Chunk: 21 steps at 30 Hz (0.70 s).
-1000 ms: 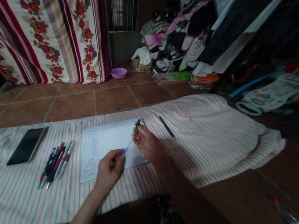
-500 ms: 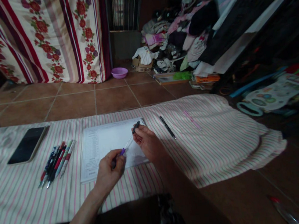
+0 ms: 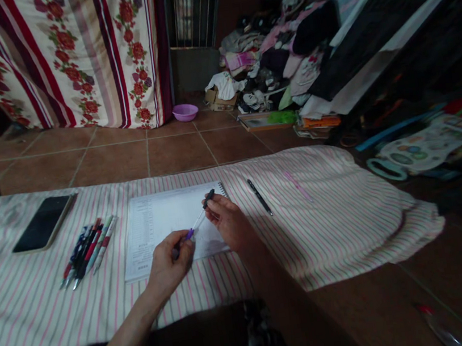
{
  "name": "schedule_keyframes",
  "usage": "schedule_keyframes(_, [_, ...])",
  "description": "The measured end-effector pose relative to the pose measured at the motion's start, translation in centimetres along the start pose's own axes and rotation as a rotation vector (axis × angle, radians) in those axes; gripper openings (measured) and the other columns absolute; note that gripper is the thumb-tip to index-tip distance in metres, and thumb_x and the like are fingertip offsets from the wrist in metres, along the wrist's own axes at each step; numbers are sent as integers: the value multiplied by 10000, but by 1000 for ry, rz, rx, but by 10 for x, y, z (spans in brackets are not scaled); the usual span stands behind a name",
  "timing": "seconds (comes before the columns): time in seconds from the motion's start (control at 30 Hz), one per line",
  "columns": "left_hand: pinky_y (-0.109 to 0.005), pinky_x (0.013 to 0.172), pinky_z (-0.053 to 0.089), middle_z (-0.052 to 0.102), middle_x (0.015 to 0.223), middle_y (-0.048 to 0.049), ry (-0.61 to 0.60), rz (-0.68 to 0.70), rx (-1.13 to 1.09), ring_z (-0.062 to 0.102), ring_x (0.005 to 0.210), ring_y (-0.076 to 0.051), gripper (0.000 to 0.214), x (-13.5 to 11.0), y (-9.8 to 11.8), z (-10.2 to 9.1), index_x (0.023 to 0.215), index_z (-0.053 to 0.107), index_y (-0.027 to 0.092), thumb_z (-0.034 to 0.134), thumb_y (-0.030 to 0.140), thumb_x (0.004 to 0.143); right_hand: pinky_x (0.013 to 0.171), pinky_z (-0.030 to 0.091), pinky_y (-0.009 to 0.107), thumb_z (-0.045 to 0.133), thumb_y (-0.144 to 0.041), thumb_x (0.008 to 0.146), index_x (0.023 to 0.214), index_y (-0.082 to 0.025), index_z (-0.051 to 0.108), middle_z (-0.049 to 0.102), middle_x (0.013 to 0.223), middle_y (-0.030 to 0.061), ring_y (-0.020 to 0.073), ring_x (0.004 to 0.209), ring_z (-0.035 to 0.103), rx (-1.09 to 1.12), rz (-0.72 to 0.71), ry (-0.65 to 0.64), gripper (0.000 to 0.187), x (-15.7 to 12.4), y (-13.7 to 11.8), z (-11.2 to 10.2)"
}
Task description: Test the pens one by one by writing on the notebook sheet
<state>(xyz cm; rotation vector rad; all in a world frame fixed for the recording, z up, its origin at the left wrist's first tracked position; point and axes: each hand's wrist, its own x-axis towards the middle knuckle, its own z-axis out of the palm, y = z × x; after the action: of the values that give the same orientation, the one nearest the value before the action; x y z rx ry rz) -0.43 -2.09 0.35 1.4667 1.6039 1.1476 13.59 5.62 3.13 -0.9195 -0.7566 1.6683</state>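
Observation:
Over the open spiral notebook (image 3: 167, 210), both hands work on parts of a pen. My left hand (image 3: 171, 259) is closed around a purple pen piece (image 3: 190, 233), its lower end hidden in the fingers. A thin pale refill (image 3: 198, 219) runs from it up to the right. Pinched in the fingers of my right hand (image 3: 227, 217) is a black pen part (image 3: 208, 198) at the refill's upper end. I cannot tell whether refill and black part are joined. Right of the notebook lie a black pen (image 3: 259, 197) and a pink pen piece (image 3: 299, 187).
Several pens (image 3: 88, 253) lie bunched left of the notebook, beside a dark phone (image 3: 43, 223). Striped cloth (image 3: 341, 220) covers the low surface. Beyond it are a tiled floor (image 3: 176, 153), a purple basin (image 3: 185, 112), a floral curtain (image 3: 103, 59) and piled clothes (image 3: 275, 58).
My right hand and the black pen part have shifted very slightly left and down. My left hand and the purple piece look almost unmoved.

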Motion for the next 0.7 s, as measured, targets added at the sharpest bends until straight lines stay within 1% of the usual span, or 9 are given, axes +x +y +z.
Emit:
schedule_keyframes(0.37, [-248, 556, 442, 630, 680, -17, 9, -18, 7, 552, 613, -146, 254, 1, 0, -1, 913, 657, 162, 530, 329, 770, 663, 420, 220, 726, -295, 592, 777, -196, 652, 626, 797, -10, 88, 689, 531, -1, 12, 9, 223, -1, -1, 2])
schedule_keyframes(0.5, [-261, 601, 450, 648, 718, -22, 7, 19, 38, 561, 642, -149, 254, 1, -2, -1, 929, 658, 168, 514, 316, 781, 669, 417, 228, 725, -296, 596, 769, -200, 656, 631, 795, -8, 94, 687, 527, -25, 0, 4, 210, -2, 0, 2])
schedule_keyframes(0.7, [-266, 613, 458, 651, 723, -22, 6, 50, 73, 574, 653, -151, 261, 2, -5, -2, 939, 650, 162, 499, 319, 796, 667, 406, 214, 722, -288, 610, 768, -199, 660, 623, 775, -19, 76, 660, 505, -27, -6, -10, 192, 0, 2, 0])
